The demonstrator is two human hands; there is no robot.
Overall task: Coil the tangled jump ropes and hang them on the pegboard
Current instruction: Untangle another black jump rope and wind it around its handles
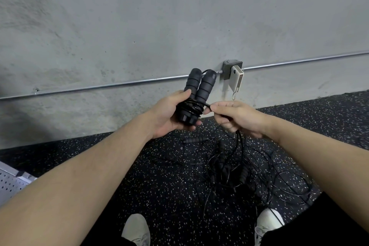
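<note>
My left hand (pixel 169 115) grips two black foam jump-rope handles (pixel 199 88) held side by side and upright, with several turns of thin black cord (pixel 192 107) wound around their lower ends. My right hand (pixel 235 117) pinches that same cord just right of the handles; the cord runs through my fist and drops to the floor. Below lies a tangled heap of black jump ropes (pixel 239 170) with several handles in it. One loose handle (pixel 195 139) lies just under my left hand. A corner of the perforated pegboard (pixel 10 182) shows at the lower left.
A grey concrete wall is close ahead, with a metal conduit (pixel 99 87) running across it and a junction box (pixel 232 70) carrying a white device. The floor is black speckled rubber (pixel 159 185). My two white shoes (pixel 137 229) stand at the bottom edge.
</note>
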